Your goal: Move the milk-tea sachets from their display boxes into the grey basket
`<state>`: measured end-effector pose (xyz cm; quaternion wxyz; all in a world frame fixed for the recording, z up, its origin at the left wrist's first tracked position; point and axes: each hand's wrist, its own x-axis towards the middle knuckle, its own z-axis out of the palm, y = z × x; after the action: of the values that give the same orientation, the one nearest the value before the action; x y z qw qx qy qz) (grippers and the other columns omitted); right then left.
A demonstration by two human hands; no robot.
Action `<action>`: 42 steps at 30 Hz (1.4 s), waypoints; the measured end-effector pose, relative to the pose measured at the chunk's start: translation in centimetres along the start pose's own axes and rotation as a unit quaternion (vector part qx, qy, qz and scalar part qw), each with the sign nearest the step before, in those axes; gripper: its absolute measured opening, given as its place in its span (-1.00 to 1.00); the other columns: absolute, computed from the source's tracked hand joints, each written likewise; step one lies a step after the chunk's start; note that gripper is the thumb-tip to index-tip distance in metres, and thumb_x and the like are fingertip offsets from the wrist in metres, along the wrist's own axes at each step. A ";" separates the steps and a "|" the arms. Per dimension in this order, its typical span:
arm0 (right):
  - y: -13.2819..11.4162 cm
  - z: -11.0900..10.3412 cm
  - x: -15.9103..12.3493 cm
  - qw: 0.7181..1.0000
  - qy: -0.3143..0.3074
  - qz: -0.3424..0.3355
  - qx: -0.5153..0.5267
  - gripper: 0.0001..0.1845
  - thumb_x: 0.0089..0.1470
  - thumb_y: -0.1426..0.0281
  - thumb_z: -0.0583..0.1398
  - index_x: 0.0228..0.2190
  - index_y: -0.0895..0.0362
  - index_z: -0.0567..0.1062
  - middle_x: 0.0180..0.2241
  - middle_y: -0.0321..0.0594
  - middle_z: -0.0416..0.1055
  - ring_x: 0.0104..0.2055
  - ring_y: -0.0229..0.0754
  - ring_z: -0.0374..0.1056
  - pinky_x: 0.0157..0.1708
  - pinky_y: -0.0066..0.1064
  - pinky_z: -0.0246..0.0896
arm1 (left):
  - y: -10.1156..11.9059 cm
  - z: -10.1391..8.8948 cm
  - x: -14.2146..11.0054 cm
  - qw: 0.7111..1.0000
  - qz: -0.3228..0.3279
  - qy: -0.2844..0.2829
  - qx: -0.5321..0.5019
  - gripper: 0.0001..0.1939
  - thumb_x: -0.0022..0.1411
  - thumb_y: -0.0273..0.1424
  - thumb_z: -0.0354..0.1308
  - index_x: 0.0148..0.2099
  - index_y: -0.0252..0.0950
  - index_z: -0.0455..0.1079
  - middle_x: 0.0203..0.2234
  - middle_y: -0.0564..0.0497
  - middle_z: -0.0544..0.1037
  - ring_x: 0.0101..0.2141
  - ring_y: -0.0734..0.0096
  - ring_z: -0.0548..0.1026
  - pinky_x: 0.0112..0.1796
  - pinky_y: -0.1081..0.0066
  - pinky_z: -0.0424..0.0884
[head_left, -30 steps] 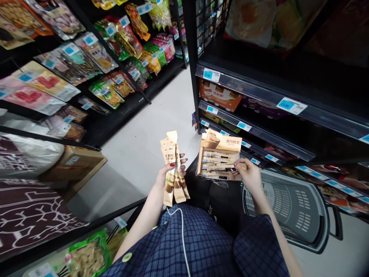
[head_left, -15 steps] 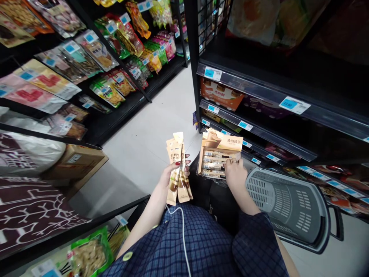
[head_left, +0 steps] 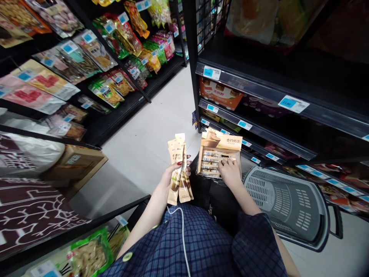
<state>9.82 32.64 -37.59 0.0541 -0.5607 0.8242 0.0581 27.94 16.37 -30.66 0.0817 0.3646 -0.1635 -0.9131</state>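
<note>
While the blue checked shirt [head_left: 201,238] and the white cord [head_left: 183,234] occupied the near edge, the left grip [head_left: 166,177] was closed around several loose sachets [head_left: 184,192]. These stood in a loose fan, with their ends projecting beyond the fingers and thumb on both sides. The right grip [head_left: 230,173] was narrow, fingers bent downward over the boxed sachets [head_left: 210,164]; whether it had closed on one could not be determined.

The step in hand was judged to be the handling of individual sachets at the open box [head_left: 201,161]. From that position, a move of a single sachet would have called for a fingertip pinch on one piece, with its neighbours left in their row and the left grip kept firm.

The box was located directly under the right grip and to the right of the left grip, apart from the latter. It appeared to rest over the dark trousers [head_left: 213,196], its printed flap [head_left: 221,139] raised beyond the right fingers. Clear wrap [head_left: 215,182] showed at its near edge.

To the right of the right grip sat a grey basket [head_left: 284,202]. Beyond both grips were the floor [head_left: 167,115], an orange carton [head_left: 220,94] on the right-hand shelving [head_left: 253,92], and snack bags [head_left: 106,94] on the left-hand rack.
</note>
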 end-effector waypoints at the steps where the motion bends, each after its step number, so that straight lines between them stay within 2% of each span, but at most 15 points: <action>1: -0.2 0.0 0.0 1.000 0.000 -0.002 0.003 -0.73 0.20 0.45 0.00 -0.23 0.24 0.48 -0.20 0.02 0.43 -0.13 0.04 0.24 -0.19 -0.16 -0.08 | 0.0 0.0 0.0 1.000 -0.002 0.005 0.000 -0.70 -0.06 -0.41 0.23 -0.20 -0.32 0.38 -0.56 0.05 0.45 -0.61 0.51 0.40 -0.62 0.56 0.34; 8: -1.7 -1.3 0.1 0.997 0.006 0.039 0.059 -0.70 0.21 0.41 -0.01 -0.26 0.28 0.49 -0.24 0.07 0.44 -0.16 0.05 0.29 -0.19 -0.17 0.02 | 0.0 0.5 -0.2 1.000 -0.014 0.000 0.021 -0.70 -0.04 -0.41 0.21 -0.19 -0.36 0.39 -0.57 0.05 0.46 -0.61 0.49 0.43 -0.61 0.54 0.36; 10: -2.1 -2.7 0.3 0.984 0.029 0.070 0.164 -0.72 0.20 0.35 0.02 -0.32 0.23 0.48 -0.28 -0.01 0.45 -0.22 -0.04 0.32 -0.22 -0.24 0.07 | -0.3 1.0 -0.2 0.998 -0.004 -0.006 0.058 -0.67 -0.07 -0.43 0.23 -0.19 -0.39 0.39 -0.55 0.01 0.50 -0.59 0.46 0.45 -0.58 0.51 0.40; 12: -2.6 -4.6 0.6 0.927 0.053 0.096 0.357 -0.76 0.16 0.30 0.06 -0.39 0.17 0.44 -0.38 -0.15 0.43 -0.35 -0.17 0.32 -0.32 -0.36 0.12 | -0.8 1.5 -0.1 0.995 0.006 -0.009 0.096 -0.65 -0.12 -0.47 0.26 -0.20 -0.42 0.40 -0.51 -0.04 0.53 -0.55 0.42 0.48 -0.52 0.49 0.44; 14: -3.0 -6.4 1.0 0.832 0.063 0.094 0.542 -0.80 0.09 0.25 0.11 -0.43 0.14 0.37 -0.49 -0.28 0.36 -0.47 -0.27 0.25 -0.43 -0.44 0.12 | -1.5 2.1 0.2 0.991 -0.003 -0.019 0.131 -0.65 -0.14 -0.48 0.29 -0.21 -0.44 0.40 -0.48 -0.08 0.55 -0.53 0.38 0.51 -0.48 0.45 0.47; 16: -3.4 -7.6 1.4 0.749 0.058 0.091 0.654 -0.76 0.00 0.20 0.18 -0.42 0.11 0.32 -0.55 -0.36 0.29 -0.54 -0.30 0.20 -0.52 -0.48 0.09 | -2.3 2.7 0.5 0.986 -0.025 -0.035 0.159 -0.65 -0.14 -0.46 0.32 -0.24 -0.44 0.40 -0.47 -0.10 0.56 -0.53 0.36 0.52 -0.48 0.44 0.48; 18: -3.5 -8.1 1.6 0.702 0.053 0.105 0.703 -0.69 -0.10 0.18 0.25 -0.41 0.10 0.28 -0.56 -0.39 0.28 -0.56 -0.32 0.19 -0.56 -0.50 0.09 | -2.9 3.2 0.7 0.983 -0.034 -0.044 0.174 -0.63 -0.15 -0.45 0.35 -0.23 -0.43 0.39 -0.47 -0.10 0.56 -0.54 0.38 0.51 -0.48 0.46 0.47; 20: -3.4 -7.8 1.7 0.692 0.056 0.123 0.709 -0.67 -0.14 0.18 0.28 -0.43 0.10 0.29 -0.56 -0.39 0.30 -0.56 -0.31 0.21 -0.58 -0.50 0.11 | -3.5 3.4 0.9 0.982 -0.036 -0.046 0.180 -0.60 -0.17 -0.44 0.38 -0.23 -0.44 0.38 -0.48 -0.10 0.56 -0.55 0.40 0.50 -0.50 0.49 0.45; 27: -2.2 -7.4 0.5 0.723 0.087 0.166 0.665 -0.72 -0.02 0.15 0.21 -0.42 0.12 0.41 -0.61 -0.35 0.33 -0.61 -0.28 0.27 -0.59 -0.46 0.18 | -4.3 2.8 1.0 0.987 -0.060 -0.063 0.136 -0.52 -0.02 -0.26 0.35 -0.12 -0.45 0.37 -0.47 -0.17 0.56 -0.57 0.35 0.50 -0.54 0.45 0.46; 29: -1.5 -8.1 0.1 0.700 0.132 0.188 0.676 -0.71 0.02 0.13 0.18 -0.39 0.10 0.39 -0.65 -0.40 0.28 -0.67 -0.30 0.24 -0.64 -0.48 0.13 | -4.3 2.3 0.9 0.988 -0.075 -0.061 0.123 -0.55 0.04 -0.31 0.32 -0.07 -0.45 0.37 -0.45 -0.17 0.57 -0.53 0.34 0.52 -0.49 0.45 0.48; 32: 0.0 -9.7 -0.6 0.630 0.183 0.170 0.735 -0.66 0.02 0.07 0.17 -0.39 0.06 0.27 -0.63 -0.44 0.22 -0.74 -0.37 0.12 -0.73 -0.52 -0.02 | -4.2 1.4 0.7 0.981 -0.114 -0.097 0.121 -0.57 0.04 -0.34 0.30 -0.07 -0.47 0.38 -0.40 -0.22 0.57 -0.49 0.33 0.54 -0.47 0.47 0.48; 34: 1.1 -10.7 -1.1 0.594 0.199 0.124 0.769 -0.62 0.01 0.03 0.17 -0.40 0.03 0.18 -0.54 -0.41 0.26 -0.69 -0.36 0.14 -0.71 -0.52 0.01 | -4.1 1.0 0.7 0.974 -0.135 -0.145 0.113 -0.55 0.03 -0.31 0.30 -0.08 -0.47 0.37 -0.39 -0.24 0.56 -0.53 0.34 0.52 -0.52 0.46 0.46; 37: 1.9 -11.7 -2.1 0.575 0.207 0.065 0.789 -0.53 0.00 -0.10 0.09 -0.43 0.03 0.11 -0.49 -0.35 0.22 -0.57 -0.30 0.18 -0.57 -0.44 0.16 | -4.1 1.0 0.9 0.975 -0.133 -0.162 0.080 -0.55 -0.07 -0.37 0.33 -0.12 -0.45 0.36 -0.47 -0.17 0.55 -0.59 0.41 0.48 -0.58 0.50 0.42; 40: 2.2 -11.7 -3.0 0.590 0.215 0.046 0.777 -0.41 -0.08 -0.25 -0.02 -0.46 0.03 0.08 -0.52 -0.32 0.15 -0.50 -0.23 0.18 -0.47 -0.34 0.20 | -4.0 1.8 1.1 0.989 -0.086 -0.102 0.061 -0.51 -0.18 -0.50 0.33 -0.12 -0.43 0.35 -0.57 -0.03 0.51 -0.66 0.49 0.42 -0.63 0.56 0.37; 42: 2.5 -11.4 -3.7 0.619 0.213 0.054 0.754 -0.48 -0.06 -0.17 0.05 -0.44 0.03 0.13 -0.50 -0.30 0.21 -0.44 -0.18 0.24 -0.42 -0.32 0.23 | -3.8 2.3 1.1 0.994 -0.040 -0.069 0.070 -0.46 -0.21 -0.56 0.31 -0.09 -0.41 0.34 -0.55 0.00 0.52 -0.68 0.50 0.40 -0.65 0.54 0.36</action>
<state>8.61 35.15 -25.72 0.2773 -0.2742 0.5959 -0.7020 25.44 20.20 -31.14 0.0078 0.3122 -0.2173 -0.9248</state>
